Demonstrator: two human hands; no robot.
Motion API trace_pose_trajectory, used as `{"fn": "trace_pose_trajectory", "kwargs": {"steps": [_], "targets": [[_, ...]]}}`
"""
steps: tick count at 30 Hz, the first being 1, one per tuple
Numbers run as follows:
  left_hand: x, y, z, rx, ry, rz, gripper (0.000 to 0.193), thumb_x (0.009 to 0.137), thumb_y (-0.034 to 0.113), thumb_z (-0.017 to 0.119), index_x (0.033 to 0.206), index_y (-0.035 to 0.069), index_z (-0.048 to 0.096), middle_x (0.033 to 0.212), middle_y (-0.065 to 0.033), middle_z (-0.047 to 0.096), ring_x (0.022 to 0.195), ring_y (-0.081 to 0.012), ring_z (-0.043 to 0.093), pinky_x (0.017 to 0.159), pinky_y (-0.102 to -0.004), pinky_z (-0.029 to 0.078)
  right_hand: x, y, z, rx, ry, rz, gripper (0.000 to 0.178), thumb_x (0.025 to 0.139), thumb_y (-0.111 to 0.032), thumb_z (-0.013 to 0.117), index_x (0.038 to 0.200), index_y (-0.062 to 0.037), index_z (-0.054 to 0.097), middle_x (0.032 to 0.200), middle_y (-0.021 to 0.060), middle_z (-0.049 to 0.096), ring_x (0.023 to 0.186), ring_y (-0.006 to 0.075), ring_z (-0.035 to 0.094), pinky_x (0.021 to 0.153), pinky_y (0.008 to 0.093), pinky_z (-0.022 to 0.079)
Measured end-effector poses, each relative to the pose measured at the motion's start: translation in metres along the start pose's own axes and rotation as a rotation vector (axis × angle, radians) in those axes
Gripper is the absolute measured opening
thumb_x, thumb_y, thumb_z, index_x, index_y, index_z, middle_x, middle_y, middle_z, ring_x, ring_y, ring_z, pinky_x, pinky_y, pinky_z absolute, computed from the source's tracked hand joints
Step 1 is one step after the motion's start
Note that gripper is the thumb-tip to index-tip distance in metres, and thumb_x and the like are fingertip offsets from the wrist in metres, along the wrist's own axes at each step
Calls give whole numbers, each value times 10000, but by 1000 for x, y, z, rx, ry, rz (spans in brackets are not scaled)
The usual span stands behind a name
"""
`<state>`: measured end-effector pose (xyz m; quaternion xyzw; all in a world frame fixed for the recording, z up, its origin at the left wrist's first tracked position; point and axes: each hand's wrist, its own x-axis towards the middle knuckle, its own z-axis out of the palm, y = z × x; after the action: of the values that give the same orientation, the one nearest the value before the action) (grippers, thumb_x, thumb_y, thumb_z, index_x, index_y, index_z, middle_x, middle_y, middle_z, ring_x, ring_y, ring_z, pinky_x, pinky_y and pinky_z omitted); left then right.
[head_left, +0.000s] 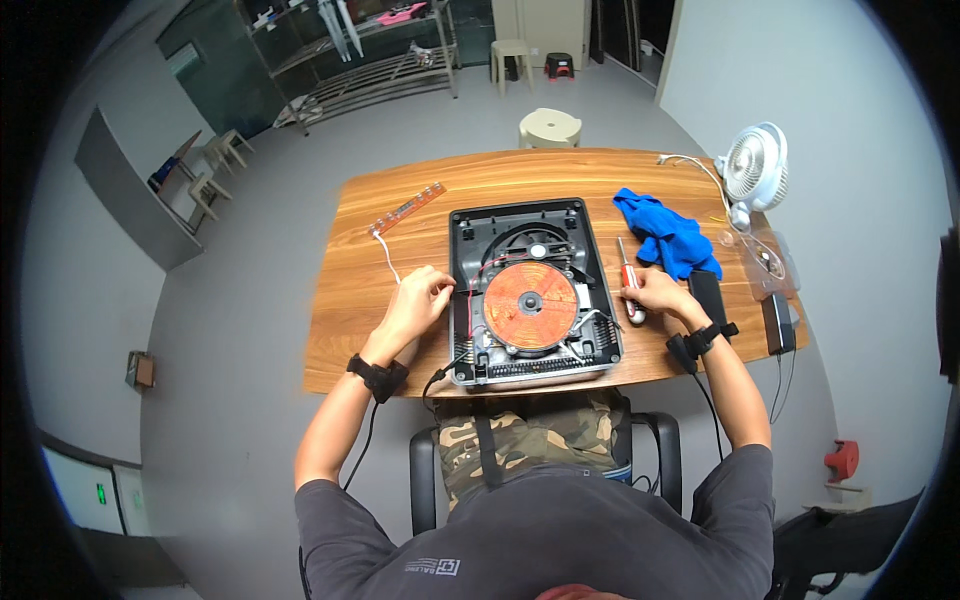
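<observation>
An opened induction cooker (606, 340) lies on the table before me, its black housing showing a round copper coil (505, 310), a fan and thin wires. My left hand (420, 300) is at the housing's left edge, thumb and fingers pinched together; anything between them is too small to make out. On the right side of the cooker, my right hand (662, 292) grips a screwdriver (629, 276) with a red and white handle, its shaft pointing away from me. A narrow circuit board strip (408, 208) with a white cable rests at the table's far left.
Right of the cooker lie a crumpled blue cloth (665, 235) and a flat black object (707, 298). A white fan (755, 165), a clear plastic box (768, 262) and a black power adapter (778, 324) line the right table edge. A cream stool (550, 127) stands behind the table.
</observation>
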<state>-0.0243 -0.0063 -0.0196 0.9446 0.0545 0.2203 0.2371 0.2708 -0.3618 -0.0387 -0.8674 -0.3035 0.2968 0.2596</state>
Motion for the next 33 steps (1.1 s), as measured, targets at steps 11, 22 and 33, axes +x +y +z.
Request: {"fn": "trace_pose_trajectory", "kwargs": {"steps": [11,22,33], "targets": [[-13,-43,-42,-6,70,-227,146,895,86,692,1000,-7,733,904,-155,696,760,-253,690,714,-351,561,12,10,9,-143,84,-139,401,877,-402,753,898,-7,682,758,156,710,680,236,675,674,395,530],[27,-133,-64,191,62,-414,235,892,125,691,1091,5,725,1100,-180,684,978,-309,687,886,-421,544,3,-40,-14,-412,328,-49,494,895,-463,717,891,30,684,865,254,717,878,414,707,758,471,547],[89,-175,-41,420,-149,-539,456,895,233,741,1325,131,631,1329,-135,618,1204,-341,616,1006,-473,512,15,-83,7,-433,153,-142,478,905,-464,689,775,-5,678,763,240,696,782,424,696,707,501,549]]}}
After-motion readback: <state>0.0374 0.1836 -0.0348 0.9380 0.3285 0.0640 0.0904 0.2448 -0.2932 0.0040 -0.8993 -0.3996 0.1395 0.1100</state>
